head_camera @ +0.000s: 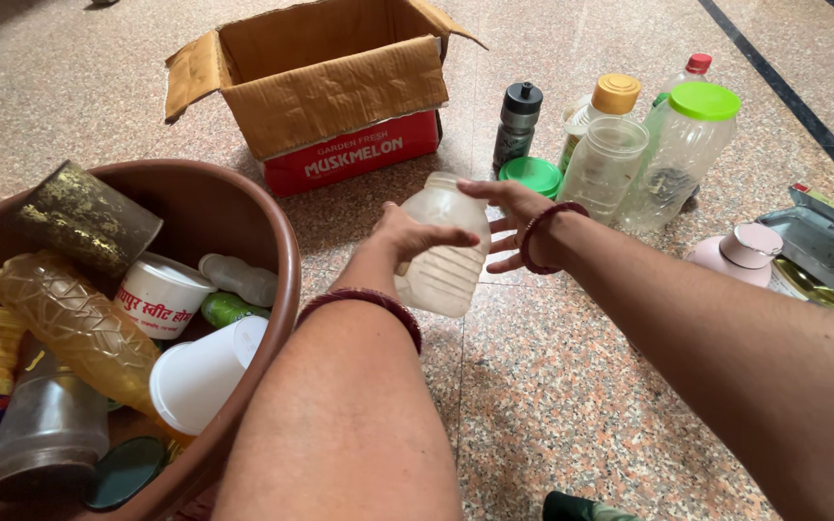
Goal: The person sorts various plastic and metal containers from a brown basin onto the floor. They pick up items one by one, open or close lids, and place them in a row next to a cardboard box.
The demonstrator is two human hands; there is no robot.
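A brown plastic tub at near left brims with empty containers: a gold-speckled tin, an amber ribbed bottle, white cups; beyond it an open cardboard box stands on the speckled stone floor; at centre the left hand curls around the shoulder of a cloudy, capless plastic jar, raised above the floor; the right hand, fingers spread wide, rests against the jar's far side near the neck, gripping nothing; the jar looks empty, light and thin-walled, likely to dent if squeezed, best held around its ribbed waist; at far right stand a dark sports bottle, a green lid and clear jars.
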